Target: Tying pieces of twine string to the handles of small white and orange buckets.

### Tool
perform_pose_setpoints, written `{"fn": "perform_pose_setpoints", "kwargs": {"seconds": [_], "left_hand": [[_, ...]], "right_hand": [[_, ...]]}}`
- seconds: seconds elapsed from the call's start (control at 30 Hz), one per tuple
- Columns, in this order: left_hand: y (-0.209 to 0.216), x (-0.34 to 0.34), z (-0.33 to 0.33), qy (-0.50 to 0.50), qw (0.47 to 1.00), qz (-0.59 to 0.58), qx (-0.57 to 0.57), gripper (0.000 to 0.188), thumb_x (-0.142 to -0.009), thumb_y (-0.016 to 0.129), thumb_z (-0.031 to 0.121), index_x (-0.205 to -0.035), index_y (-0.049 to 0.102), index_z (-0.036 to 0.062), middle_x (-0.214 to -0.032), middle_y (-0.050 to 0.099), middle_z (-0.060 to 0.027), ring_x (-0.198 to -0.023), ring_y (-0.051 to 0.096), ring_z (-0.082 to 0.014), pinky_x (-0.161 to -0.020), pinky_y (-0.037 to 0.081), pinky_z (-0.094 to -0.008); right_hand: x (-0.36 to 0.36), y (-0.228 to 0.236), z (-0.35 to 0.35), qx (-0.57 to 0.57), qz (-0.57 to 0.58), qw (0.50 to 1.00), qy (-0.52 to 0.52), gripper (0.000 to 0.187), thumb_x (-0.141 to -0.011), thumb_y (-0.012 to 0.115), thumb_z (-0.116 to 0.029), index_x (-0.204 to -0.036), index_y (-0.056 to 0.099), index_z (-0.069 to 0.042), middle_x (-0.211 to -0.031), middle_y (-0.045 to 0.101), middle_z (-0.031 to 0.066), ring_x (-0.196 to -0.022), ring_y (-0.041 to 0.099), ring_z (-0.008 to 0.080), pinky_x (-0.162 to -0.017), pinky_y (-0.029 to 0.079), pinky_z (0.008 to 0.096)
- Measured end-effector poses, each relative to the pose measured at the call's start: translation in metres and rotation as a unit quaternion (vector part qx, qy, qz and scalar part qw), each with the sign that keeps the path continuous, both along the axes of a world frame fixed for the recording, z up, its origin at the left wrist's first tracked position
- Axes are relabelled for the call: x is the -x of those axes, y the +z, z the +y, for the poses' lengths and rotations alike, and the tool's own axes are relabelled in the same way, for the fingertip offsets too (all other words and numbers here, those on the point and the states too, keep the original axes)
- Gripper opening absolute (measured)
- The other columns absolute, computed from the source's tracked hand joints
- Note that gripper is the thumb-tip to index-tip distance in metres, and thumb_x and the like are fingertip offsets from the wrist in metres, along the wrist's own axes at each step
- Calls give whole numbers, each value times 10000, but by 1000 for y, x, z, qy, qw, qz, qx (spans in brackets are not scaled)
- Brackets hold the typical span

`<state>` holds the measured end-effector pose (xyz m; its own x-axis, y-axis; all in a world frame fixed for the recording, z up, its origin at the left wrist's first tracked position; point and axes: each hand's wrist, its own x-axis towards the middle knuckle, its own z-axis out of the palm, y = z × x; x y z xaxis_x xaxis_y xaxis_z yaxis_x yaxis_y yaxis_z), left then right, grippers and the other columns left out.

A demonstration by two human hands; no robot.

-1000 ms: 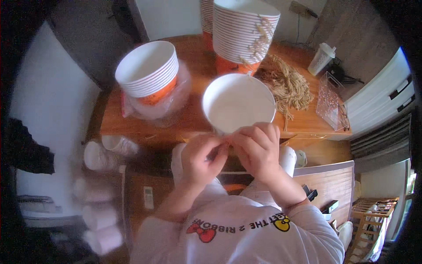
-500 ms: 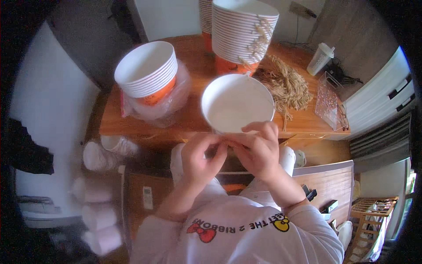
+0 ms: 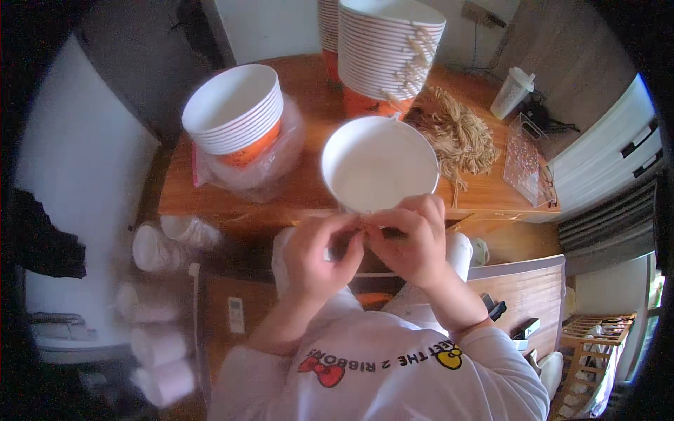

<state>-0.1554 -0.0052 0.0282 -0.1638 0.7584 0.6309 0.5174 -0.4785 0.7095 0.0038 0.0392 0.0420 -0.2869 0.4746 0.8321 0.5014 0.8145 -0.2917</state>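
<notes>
An open white paper bucket [image 3: 379, 165] stands at the table's front edge, its mouth facing me. At its near rim my left hand [image 3: 319, 252] and my right hand [image 3: 411, 242] meet, thumbs and fingers pinched together. Whatever is between the fingertips is too small and blurred to make out. A small pale bit sticks up at the bucket's far rim. Just beyond, to the right, lies a bundle of tan cords [image 3: 456, 137]. More cords hang down the side of a tall stack of white-and-orange buckets [image 3: 390, 56] behind.
Left on the wooden table [image 3: 309, 175], a shorter bucket stack [image 3: 235, 112] sits in clear plastic. To the right are a lidded cup [image 3: 512, 93] and a clear tray [image 3: 525, 165]. White bucket stacks [image 3: 165, 347] lie on the floor at left.
My right fingers have curled in and the raised ones have come down. The fingertips of both hands have shifted slightly at the bucket's near rim. The bucket stays in place.
</notes>
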Motion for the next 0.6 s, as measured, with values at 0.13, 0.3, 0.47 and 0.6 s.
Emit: {"fn": "perform_pose_setpoints", "kwargs": {"seconds": [0.13,0.3,0.47,0.6], "left_hand": [[-5,2,1,7,1000,10,-22,220,-709,724,35,-920,669,60,-837,659,-90,-736,642,-247,-645,509,-340],[-5,2,-1,-1,1000,25,-7,183,-711,721,14,-884,675,52,-807,661,-90,-707,633,-242,-619,497,-331],[-9,1,1,-14,1000,-11,-9,143,-722,716,4,-855,676,35,-760,656,-84,-629,614,-212,-561,474,-305],[-14,1,-4,-38,995,-79,47,127,-744,724,18,-864,683,17,-742,661,-69,-570,586,-134,-492,433,-248]], "right_hand": [[0,-5,0,-21,8,1000,2,437,-610,805,-107,-1004,639,-198,-843,586,-24,-799,559,178,-754,403,331],[-1,-6,-2,-24,-6,1000,0,440,-609,826,-120,-1004,640,-174,-847,585,-11,-766,546,180,-726,402,316],[0,-10,-5,-21,3,1000,-18,442,-614,829,-101,-1009,642,-163,-846,590,-16,-759,548,174,-709,401,313],[1,-6,-8,-27,14,999,-22,450,-625,822,-86,-1030,637,-156,-852,598,-28,-761,551,169,-706,401,311]]}}
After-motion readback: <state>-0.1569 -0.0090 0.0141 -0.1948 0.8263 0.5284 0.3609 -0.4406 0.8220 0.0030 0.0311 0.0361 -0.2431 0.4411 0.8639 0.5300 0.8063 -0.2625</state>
